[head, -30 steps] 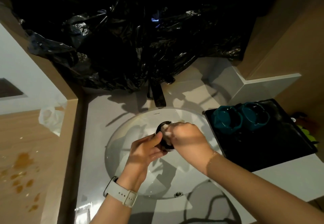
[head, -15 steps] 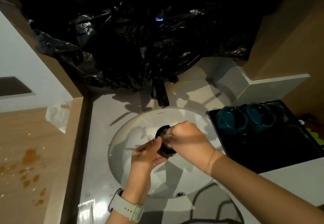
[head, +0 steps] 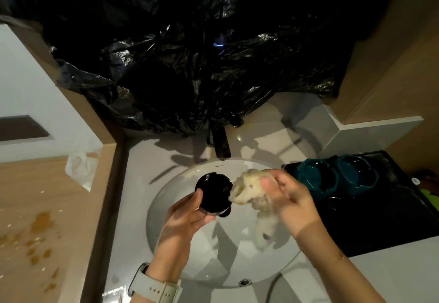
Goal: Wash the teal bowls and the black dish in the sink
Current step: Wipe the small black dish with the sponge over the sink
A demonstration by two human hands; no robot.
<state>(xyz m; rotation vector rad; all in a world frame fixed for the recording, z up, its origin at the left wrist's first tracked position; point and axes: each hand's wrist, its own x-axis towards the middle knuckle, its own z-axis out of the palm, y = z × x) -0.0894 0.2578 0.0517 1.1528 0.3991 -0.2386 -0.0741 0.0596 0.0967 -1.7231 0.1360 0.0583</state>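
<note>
Left hand (head: 187, 215) grips the black dish (head: 213, 192) over the sink (head: 166, 207); right hand (head: 292, 198) clutches a soapy cloth (head: 247, 188) just beside it. Teal bowls (head: 332, 179) wait beyond the right hand. Scrubbing likely works best with the dish tilted toward the cloth.

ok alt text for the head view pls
Over a white sink, the left hand holds a black dish while the right hand holds a pale sponge beside it. Two teal bowls sit on a black tray to the right.

Home bathroom: white round sink (head: 190, 243), black faucet (head: 221, 143), wooden counter (head: 35, 207).
</note>
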